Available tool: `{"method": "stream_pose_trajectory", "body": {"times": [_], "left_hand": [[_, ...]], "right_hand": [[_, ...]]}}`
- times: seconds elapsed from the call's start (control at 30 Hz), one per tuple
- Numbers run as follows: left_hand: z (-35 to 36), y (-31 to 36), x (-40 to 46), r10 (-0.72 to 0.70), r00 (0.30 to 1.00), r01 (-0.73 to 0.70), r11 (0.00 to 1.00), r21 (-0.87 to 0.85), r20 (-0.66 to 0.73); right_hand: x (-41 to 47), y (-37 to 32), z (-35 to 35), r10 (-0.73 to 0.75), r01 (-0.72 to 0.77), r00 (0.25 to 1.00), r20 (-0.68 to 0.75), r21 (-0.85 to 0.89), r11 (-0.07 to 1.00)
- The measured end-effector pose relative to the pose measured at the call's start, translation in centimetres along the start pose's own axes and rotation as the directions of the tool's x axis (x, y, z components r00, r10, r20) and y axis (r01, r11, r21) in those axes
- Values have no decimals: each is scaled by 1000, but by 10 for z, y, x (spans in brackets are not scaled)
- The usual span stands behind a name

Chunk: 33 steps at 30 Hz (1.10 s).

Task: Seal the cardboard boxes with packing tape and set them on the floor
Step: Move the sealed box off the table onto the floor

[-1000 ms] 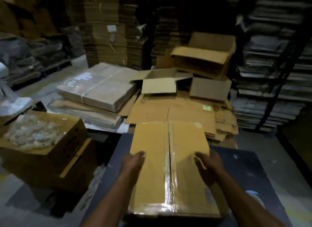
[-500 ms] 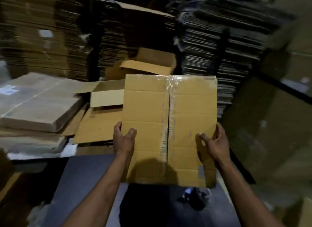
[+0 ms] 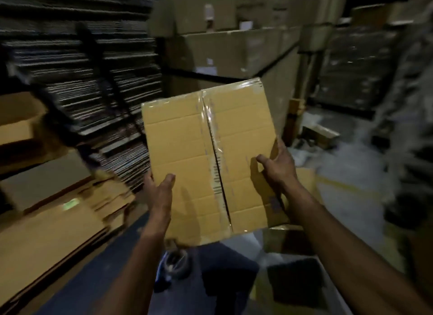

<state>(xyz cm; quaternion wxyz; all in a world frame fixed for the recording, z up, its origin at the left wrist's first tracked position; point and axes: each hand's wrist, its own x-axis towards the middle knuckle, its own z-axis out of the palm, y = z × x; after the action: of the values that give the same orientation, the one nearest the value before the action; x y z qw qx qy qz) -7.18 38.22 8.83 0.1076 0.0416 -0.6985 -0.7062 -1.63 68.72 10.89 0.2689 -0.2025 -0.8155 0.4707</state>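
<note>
Half a second ago the cardboard box [image 3: 206, 160] was held up facing the flat-packed stacks; now it has swung to the person's right, tilted, and the view has turned with it towards the stacked cartons [image 3: 225, 50] and the pale floor [image 3: 346, 188]. It is in the air, well clear of the dark desk [image 3: 131, 249], gripped between both hands. The left hand [image 3: 159, 193] clasps the near left edge, thumb lying on the top face and fingers hidden behind the side. The right hand [image 3: 276, 167] clasps the right edge the same way, thumb pressed on top, fingers curled round the side.

Clear packing tape [image 3: 212, 136] runs down the centre seam, so sealing looks done and the step in hand is setting the box down. The seam seems to gape slightly near the lower end, though motion blur makes that hard to judge.

To do it well, keep both hands opposed on the sides, turn fully towards the open floor, and bend to lower the box flat, not dropping it. Release only once the base rests on the floor, beside the box [image 3: 307, 185] that seems to be down there already.
</note>
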Motion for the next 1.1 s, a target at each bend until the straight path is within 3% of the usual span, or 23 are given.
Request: {"method": "stream_pose_trajectory", "body": {"times": [0.13, 0.3, 0.6, 0.87, 1.1], "left_hand": [[120, -28, 14, -14, 965, -13, 995, 104, 262], [278, -90, 25, -292, 836, 155, 938, 310, 466], [460, -211, 15, -501, 786, 301, 821, 485, 362], [594, -284, 93, -551, 778, 258, 719, 645, 303], [698, -336, 184, -510, 803, 176, 698, 695, 309]], "right_hand": [[73, 101, -66, 130, -132, 989, -75, -21, 991], [145, 232, -142, 445, -448, 893, -66, -36, 893], [232, 412, -184, 594, -567, 802, 64, -234, 790], [361, 459, -160, 630, -587, 777, 1, -363, 724], [486, 523, -129, 624, -565, 782, 6, -418, 712]]}}
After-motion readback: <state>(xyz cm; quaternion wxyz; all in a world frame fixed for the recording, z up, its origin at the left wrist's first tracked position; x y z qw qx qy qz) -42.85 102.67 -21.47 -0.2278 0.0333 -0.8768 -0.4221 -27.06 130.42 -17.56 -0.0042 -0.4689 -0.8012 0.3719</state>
